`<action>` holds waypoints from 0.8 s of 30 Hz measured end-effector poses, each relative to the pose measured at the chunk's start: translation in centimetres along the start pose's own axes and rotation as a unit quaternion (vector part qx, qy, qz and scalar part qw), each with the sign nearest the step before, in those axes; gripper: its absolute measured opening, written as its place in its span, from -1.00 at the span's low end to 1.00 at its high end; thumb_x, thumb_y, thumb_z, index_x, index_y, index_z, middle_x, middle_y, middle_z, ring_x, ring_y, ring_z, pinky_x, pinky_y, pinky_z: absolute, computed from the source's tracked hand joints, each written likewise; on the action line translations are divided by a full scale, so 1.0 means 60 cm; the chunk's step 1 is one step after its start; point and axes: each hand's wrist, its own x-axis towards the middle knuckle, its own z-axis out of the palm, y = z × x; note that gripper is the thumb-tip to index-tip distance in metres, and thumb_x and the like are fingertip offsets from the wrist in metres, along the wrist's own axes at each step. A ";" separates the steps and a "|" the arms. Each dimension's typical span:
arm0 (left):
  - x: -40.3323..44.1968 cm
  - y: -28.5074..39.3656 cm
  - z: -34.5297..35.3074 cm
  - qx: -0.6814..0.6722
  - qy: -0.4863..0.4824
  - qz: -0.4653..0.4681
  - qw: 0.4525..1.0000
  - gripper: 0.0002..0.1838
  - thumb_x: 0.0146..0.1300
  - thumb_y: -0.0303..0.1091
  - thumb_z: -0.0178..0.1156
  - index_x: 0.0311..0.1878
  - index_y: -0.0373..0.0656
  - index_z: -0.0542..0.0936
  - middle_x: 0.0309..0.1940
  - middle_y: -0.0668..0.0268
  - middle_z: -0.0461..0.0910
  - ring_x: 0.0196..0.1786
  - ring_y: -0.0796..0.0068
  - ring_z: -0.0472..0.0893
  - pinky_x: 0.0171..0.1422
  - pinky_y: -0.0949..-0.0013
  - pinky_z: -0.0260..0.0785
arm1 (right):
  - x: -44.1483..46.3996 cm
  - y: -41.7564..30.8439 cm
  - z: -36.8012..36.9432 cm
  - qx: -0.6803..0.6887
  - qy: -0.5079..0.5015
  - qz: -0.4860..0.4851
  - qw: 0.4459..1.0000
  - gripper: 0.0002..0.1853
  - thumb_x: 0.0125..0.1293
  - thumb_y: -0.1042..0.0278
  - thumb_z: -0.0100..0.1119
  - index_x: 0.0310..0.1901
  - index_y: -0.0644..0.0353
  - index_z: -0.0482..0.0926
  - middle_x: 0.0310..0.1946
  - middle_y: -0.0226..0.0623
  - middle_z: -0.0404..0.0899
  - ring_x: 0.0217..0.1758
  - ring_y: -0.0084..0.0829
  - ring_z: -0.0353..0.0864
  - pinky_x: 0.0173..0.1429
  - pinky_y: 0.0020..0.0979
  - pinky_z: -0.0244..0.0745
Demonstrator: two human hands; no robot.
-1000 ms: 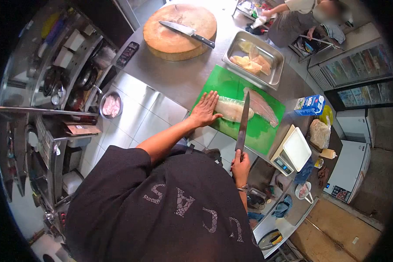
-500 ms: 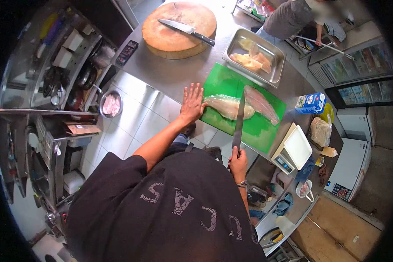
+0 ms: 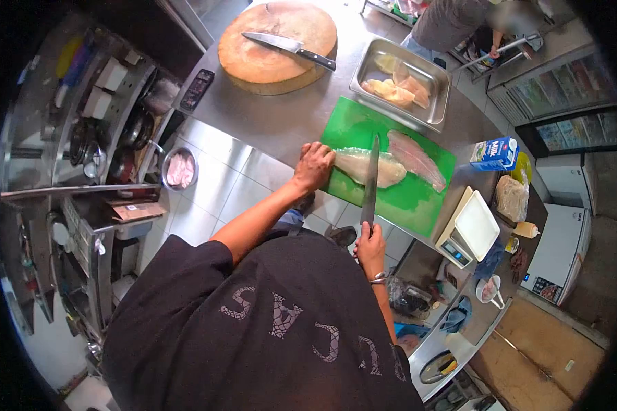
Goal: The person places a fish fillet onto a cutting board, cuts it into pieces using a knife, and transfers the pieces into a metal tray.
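Observation:
On the green cutting board (image 3: 415, 205) lie two pale fish fillets. My left hand (image 3: 314, 166), fingers curled in, grips the end of the nearer fish fillet (image 3: 353, 163) at the board's left edge. The long knife (image 3: 371, 195) is in my right hand (image 3: 370, 246), fingers wrapped round its handle. Its blade points away from me and lies across the nearer fillet. Beyond it, the pinkish second fillet (image 3: 416, 159) rests apart from both hands.
Behind the board stands a steel pan (image 3: 440, 113) with pale pieces in it. A round wooden block (image 3: 274, 79) carries another knife (image 3: 281, 44). To the right are a kitchen scale (image 3: 476, 226) and a milk carton (image 3: 495, 155). Another person (image 3: 452, 27) works at the back.
My left hand has gone from flat with spread fingers to curled round the fillet's end. The knife has shifted slightly left across the fillet and points more straight ahead.

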 end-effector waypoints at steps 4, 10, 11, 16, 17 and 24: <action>-0.022 0.011 0.015 0.030 0.014 0.081 0.996 -0.46 0.38 -0.20 0.19 0.38 -0.19 0.50 0.46 0.08 0.43 0.55 0.06 0.34 0.63 -0.03 0.08 | 0.004 -0.006 0.019 -0.051 0.023 0.001 0.998 -0.60 0.63 -0.01 -0.03 -0.08 0.25 0.43 -0.57 0.01 0.62 -0.49 0.07 0.69 -0.37 0.04 0.50; -0.042 0.018 0.027 -0.042 -0.069 0.122 0.989 -0.24 0.56 -0.03 -0.03 0.59 -0.43 0.12 0.65 -0.08 0.03 0.71 -0.05 -0.04 0.77 -0.05 -0.28 | -0.001 -0.019 0.045 -0.161 0.097 -0.067 0.980 -0.60 0.62 0.01 -0.06 0.00 0.27 0.43 -0.35 0.31 0.65 -0.22 0.41 0.61 -0.21 0.28 0.42; -0.043 0.018 0.027 -0.044 -0.068 0.120 0.990 -0.23 0.56 -0.02 -0.05 0.59 -0.42 0.11 0.66 -0.08 0.01 0.72 -0.04 -0.06 0.77 -0.04 -0.29 | -0.003 -0.020 0.048 -0.166 0.102 -0.078 0.978 -0.60 0.62 0.01 -0.05 0.01 0.27 0.42 -0.36 0.30 0.65 -0.23 0.41 0.62 -0.22 0.27 0.43; -0.059 0.017 0.024 -0.046 -0.073 0.120 0.989 -0.18 0.50 -0.02 0.07 0.58 -0.45 0.12 0.66 -0.10 0.00 0.73 -0.02 -0.08 0.78 -0.01 -0.31 | -0.009 -0.033 0.060 -0.175 0.102 -0.086 0.976 -0.61 0.62 0.02 -0.06 0.02 0.27 0.42 -0.37 0.30 0.65 -0.25 0.40 0.62 -0.23 0.27 0.43; -0.063 0.018 0.022 -0.048 -0.079 0.123 0.988 -0.18 0.50 -0.01 0.07 0.58 -0.45 0.12 0.66 -0.11 -0.01 0.73 -0.01 -0.09 0.78 -0.01 -0.32 | -0.010 -0.037 0.061 -0.176 0.098 -0.074 0.977 -0.61 0.63 0.02 -0.06 0.02 0.27 0.41 -0.38 0.30 0.64 -0.26 0.40 0.62 -0.23 0.27 0.43; -0.104 0.032 0.001 -0.044 -0.129 0.120 0.983 -0.16 0.45 -0.03 0.14 0.57 -0.45 0.16 0.65 -0.11 0.03 0.72 -0.01 -0.06 0.78 -0.02 -0.32 | -0.013 -0.051 0.068 -0.185 0.089 -0.053 0.977 -0.64 0.62 0.03 -0.05 -0.03 0.25 0.40 -0.38 0.30 0.62 -0.26 0.42 0.58 -0.28 0.29 0.36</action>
